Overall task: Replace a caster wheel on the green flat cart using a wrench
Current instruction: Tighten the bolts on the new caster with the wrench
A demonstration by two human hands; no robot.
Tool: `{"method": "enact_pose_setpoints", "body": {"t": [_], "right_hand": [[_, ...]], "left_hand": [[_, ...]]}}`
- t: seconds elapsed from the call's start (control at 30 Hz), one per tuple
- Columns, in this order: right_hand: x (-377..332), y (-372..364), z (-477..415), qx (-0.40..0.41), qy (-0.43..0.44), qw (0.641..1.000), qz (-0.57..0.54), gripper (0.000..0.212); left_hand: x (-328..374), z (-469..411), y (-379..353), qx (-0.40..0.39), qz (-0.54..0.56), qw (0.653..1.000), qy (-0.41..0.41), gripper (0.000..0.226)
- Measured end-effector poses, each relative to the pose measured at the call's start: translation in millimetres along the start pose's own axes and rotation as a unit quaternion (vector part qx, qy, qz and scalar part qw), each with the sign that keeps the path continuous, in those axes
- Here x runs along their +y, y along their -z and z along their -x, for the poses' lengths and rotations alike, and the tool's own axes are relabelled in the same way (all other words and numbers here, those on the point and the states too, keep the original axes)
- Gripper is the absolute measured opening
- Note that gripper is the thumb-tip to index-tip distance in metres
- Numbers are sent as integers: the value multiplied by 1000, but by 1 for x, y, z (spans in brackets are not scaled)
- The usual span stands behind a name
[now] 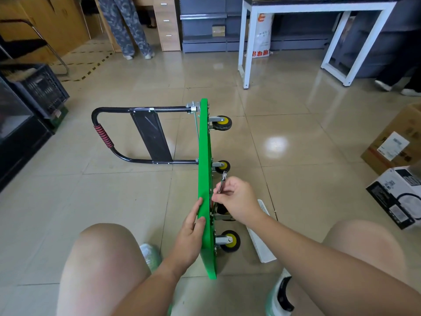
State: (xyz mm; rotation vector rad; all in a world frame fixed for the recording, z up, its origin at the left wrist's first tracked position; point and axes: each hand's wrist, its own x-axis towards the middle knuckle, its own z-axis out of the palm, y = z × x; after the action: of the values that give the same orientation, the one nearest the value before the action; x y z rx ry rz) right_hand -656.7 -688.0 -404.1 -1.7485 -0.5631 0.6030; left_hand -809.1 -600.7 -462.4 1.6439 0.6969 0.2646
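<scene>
Head view, cart: the green flat cart stands on one long edge on the tiled floor, between my knees and running away from me, its underside turned to my right.
Head view, handle: the black handle with a red-wound grip lies out to the left from the cart's far end, low over the floor.
Head view, casters: four caster wheels with yellow hubs stick out from the underside; far upper caster and far lower caster at the far end, near lower caster at my end, and a fourth caster, largely hidden behind my right hand.
Head view, left hand: my left hand lies flat against the deck's left face near my end, fingers straight and pressing on it, nothing gripped.
Head view, right hand: my right hand has its fingers curled round a metal wrench, held close to the underside just above the hidden caster; I cannot tell whether its head sits on a nut.
Head view, floor to my right: a flat white piece lies under my right forearm, and a printed box and a cardboard box stand well apart from the cart.
Head view, background: a black crate stands at the left.
</scene>
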Motion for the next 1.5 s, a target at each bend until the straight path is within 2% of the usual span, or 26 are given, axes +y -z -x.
{"method": "enact_pose_setpoints", "body": {"t": [0.23,0.43,0.53,0.73,0.83,1.0,1.1,1.23,1.37,1.43,1.5], "right_hand": [[-1,-5,-27,-32,-8,998,51,18],[-8,2,-30,-42,-23,999,15,16],[-14,5,-19,-14,-24,999,-35,15],[-20,19,27,20,23,995,-92,19],[-5,13,51,33,36,993,-109,22],[27,-4,68,48,103,988,-105,26],[38,-10,69,32,119,985,-122,29],[42,-13,70,-16,114,986,-122,43],[35,-13,70,-42,54,989,-133,29],[37,-13,68,-41,72,993,-80,41],[40,-16,66,-43,102,991,-71,43]], "left_hand": [[2,0,1,-4,-17,1000,7,48],[2,-1,1,-8,-12,1000,7,49],[3,-1,1,-8,-12,1000,5,49],[4,1,1,-4,-8,1000,7,49],[4,2,1,-2,-1,1000,6,48],[1,0,1,-2,7,1000,4,49],[1,2,1,-3,6,1000,2,48],[3,3,1,0,5,1000,5,48],[4,3,1,2,6,1000,11,50],[4,3,1,2,7,1000,13,50],[4,3,1,1,7,1000,9,49]]}}
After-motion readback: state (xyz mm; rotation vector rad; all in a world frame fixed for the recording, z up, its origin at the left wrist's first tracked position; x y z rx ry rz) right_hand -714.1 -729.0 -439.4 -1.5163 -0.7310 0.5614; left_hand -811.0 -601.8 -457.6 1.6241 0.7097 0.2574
